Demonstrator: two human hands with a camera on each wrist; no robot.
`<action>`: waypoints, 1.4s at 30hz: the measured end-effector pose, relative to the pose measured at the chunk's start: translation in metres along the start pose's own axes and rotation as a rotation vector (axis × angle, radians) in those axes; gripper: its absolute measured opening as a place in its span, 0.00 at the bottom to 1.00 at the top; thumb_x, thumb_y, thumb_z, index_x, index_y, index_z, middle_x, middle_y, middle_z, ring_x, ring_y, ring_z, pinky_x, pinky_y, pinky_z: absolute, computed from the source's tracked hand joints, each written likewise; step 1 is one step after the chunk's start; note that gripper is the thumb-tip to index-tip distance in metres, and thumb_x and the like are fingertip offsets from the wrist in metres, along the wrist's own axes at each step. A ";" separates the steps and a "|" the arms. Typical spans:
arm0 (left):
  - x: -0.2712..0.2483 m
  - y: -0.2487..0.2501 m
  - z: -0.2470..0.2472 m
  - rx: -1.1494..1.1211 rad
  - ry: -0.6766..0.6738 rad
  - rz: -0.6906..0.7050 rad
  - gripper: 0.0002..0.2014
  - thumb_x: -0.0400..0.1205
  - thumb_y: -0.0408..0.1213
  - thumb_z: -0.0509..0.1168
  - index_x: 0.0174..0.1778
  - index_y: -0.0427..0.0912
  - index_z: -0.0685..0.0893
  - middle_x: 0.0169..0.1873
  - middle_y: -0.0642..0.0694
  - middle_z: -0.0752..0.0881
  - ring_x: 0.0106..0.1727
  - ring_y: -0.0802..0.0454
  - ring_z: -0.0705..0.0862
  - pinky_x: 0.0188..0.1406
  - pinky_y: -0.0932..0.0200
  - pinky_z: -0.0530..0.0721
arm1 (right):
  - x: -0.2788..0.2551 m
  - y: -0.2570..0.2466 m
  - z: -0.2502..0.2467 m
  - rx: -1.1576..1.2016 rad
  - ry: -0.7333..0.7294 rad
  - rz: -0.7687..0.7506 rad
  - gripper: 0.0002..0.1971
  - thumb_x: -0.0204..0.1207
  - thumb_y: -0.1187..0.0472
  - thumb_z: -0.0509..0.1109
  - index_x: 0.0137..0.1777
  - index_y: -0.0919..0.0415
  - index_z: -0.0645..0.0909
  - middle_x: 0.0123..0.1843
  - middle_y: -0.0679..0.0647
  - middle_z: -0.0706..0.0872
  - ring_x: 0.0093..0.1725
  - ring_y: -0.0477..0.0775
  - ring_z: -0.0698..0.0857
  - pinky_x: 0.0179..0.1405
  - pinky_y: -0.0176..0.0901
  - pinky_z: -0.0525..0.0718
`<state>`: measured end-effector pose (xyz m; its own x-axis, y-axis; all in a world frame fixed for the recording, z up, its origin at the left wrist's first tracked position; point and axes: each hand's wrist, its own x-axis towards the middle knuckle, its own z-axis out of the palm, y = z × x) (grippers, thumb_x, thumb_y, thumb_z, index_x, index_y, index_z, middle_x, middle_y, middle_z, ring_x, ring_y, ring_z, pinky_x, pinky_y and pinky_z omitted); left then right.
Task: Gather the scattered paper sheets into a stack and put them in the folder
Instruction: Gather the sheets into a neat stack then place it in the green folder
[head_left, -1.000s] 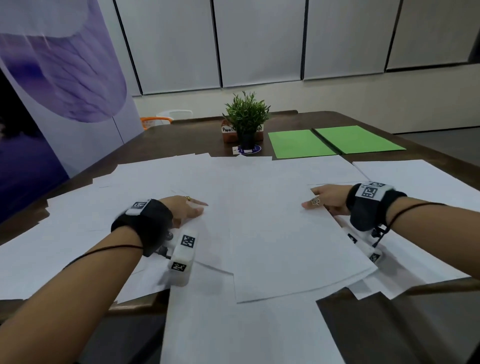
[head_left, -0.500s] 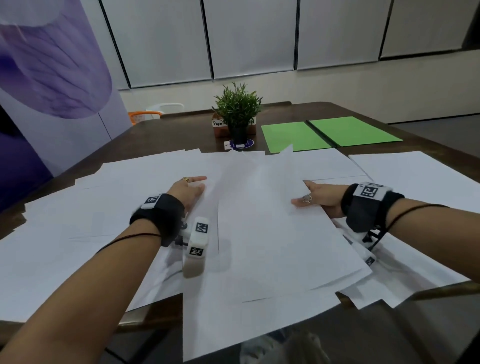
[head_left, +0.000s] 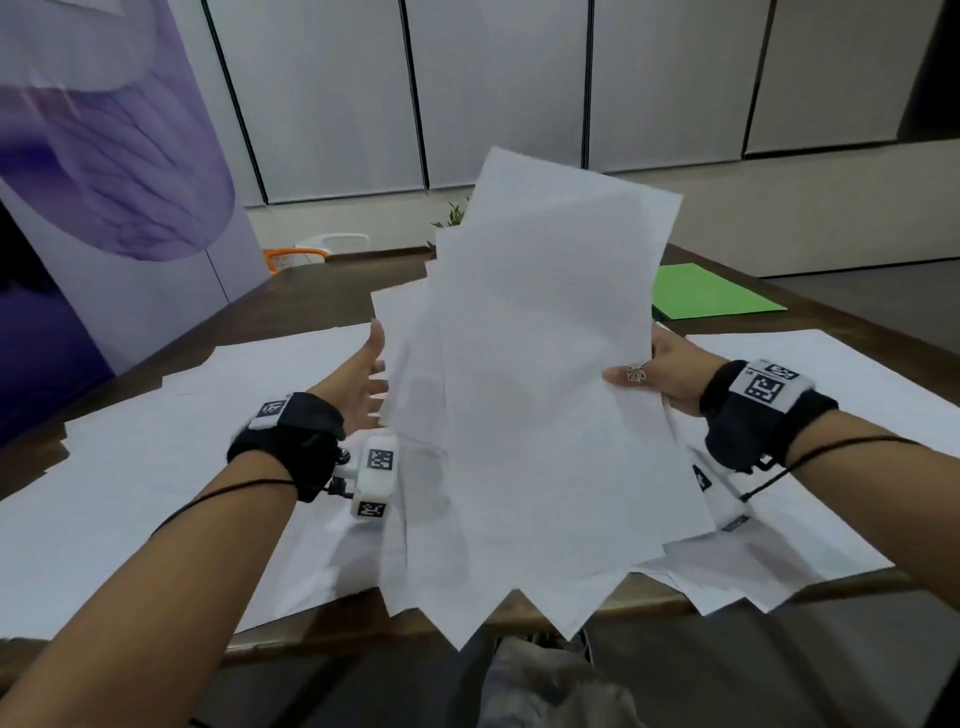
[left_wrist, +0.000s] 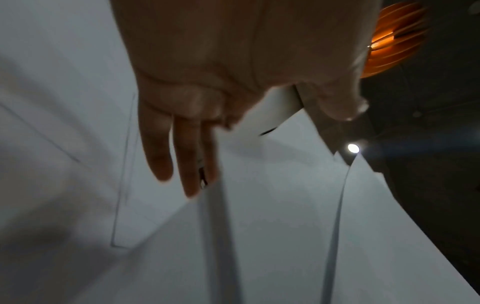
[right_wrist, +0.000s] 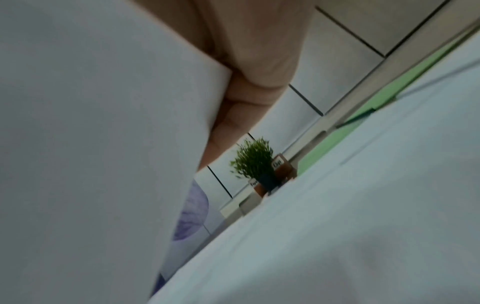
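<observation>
The right hand (head_left: 657, 371) pinches the right edge of a bunch of sheets (head_left: 540, 395), thumb on the near face and the other fingers hidden behind the paper. The left hand (head_left: 366, 382) is spread beside the bunch's left edge, fingers straight and relaxed. From the head view one cannot tell whether it touches the paper. The left wrist view shows its fingers (left_wrist: 182, 152) loose over the white sheets, holding nothing.

The bunch stands nearly upright above the near edge of the table (head_left: 322, 280), its sheets fanned and uneven, corners jutting out at the bottom. More loose sheets (head_left: 156, 457) lie flat across the table on both sides. The green folder (head_left: 711, 296) lies open at the far right, well apart from the hands.

The step in hand looks like gathering: a first bunch is up, but most of the paper is not yet collected. The next move likely calls for the left hand to close on the free edge and square the bunch.

Only the right wrist view shows the small potted plant (right_wrist: 255, 162) clearly; from the head it is almost wholly hidden behind the raised paper.
</observation>
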<state>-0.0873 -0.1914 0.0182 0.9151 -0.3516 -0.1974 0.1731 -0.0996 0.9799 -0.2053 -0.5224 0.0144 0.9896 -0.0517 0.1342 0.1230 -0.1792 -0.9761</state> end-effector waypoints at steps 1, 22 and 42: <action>-0.012 0.004 0.004 0.037 -0.070 0.033 0.52 0.59 0.79 0.61 0.74 0.47 0.72 0.65 0.49 0.81 0.66 0.47 0.80 0.67 0.45 0.76 | -0.003 -0.008 0.000 -0.025 0.023 -0.028 0.31 0.66 0.71 0.75 0.70 0.65 0.72 0.56 0.54 0.87 0.51 0.50 0.88 0.56 0.43 0.86; -0.130 0.044 0.082 0.128 0.327 0.859 0.10 0.78 0.37 0.71 0.50 0.54 0.80 0.44 0.57 0.86 0.44 0.69 0.86 0.40 0.74 0.79 | -0.083 -0.081 0.027 -0.135 0.234 -0.440 0.23 0.78 0.66 0.67 0.72 0.55 0.68 0.62 0.44 0.82 0.55 0.29 0.82 0.56 0.25 0.80; -0.107 0.043 0.111 0.079 0.564 1.140 0.08 0.83 0.39 0.61 0.55 0.39 0.75 0.43 0.50 0.82 0.40 0.70 0.81 0.41 0.67 0.80 | -0.072 -0.074 0.047 0.168 0.452 -0.445 0.14 0.80 0.75 0.61 0.61 0.59 0.73 0.54 0.52 0.84 0.50 0.42 0.85 0.53 0.32 0.83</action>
<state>-0.2184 -0.2614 0.0777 0.5615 0.1666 0.8106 -0.8140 -0.0647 0.5772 -0.2826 -0.4596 0.0688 0.7174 -0.4222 0.5542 0.5597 -0.1243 -0.8193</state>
